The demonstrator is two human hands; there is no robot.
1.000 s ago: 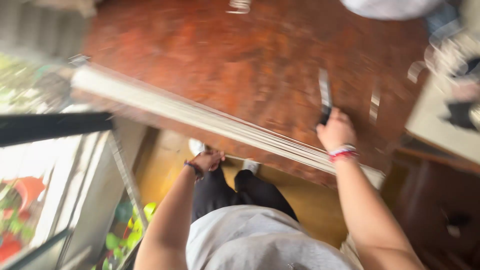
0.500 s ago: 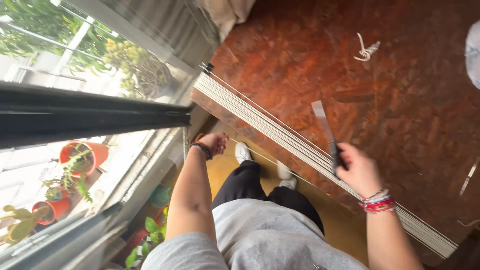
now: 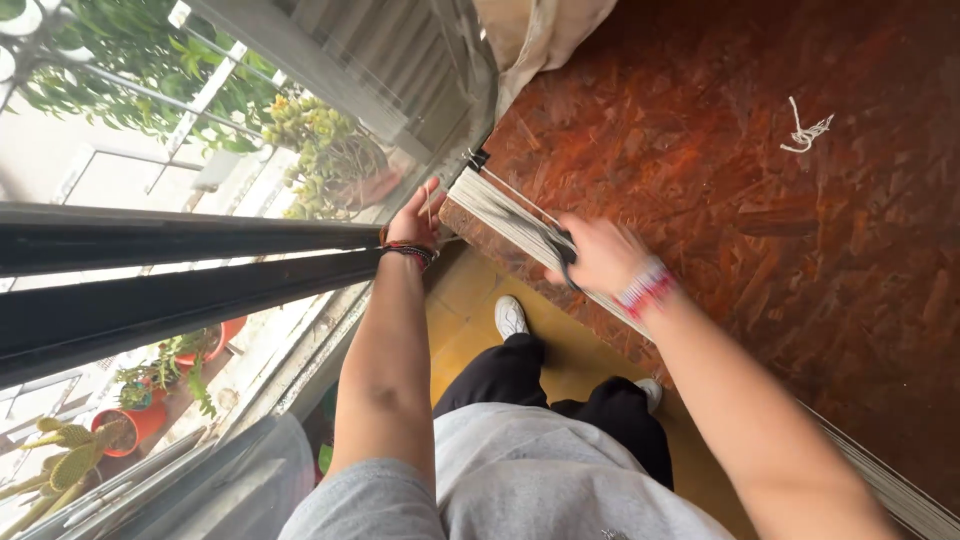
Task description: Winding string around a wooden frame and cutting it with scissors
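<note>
The right hand (image 3: 598,255) clenches a dark-handled tool against the bundle of pale strands (image 3: 505,215) on the table edge (image 3: 700,200); beyond it the left hand (image 3: 415,222) pinches one strand end, seemingly mid-trim.

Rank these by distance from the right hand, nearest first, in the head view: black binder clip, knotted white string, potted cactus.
From the right hand:
1. Black binder clip, up-left, at the board's corner.
2. Knotted white string, upper right on the board.
3. Potted cactus, far lower left, outside.
</note>
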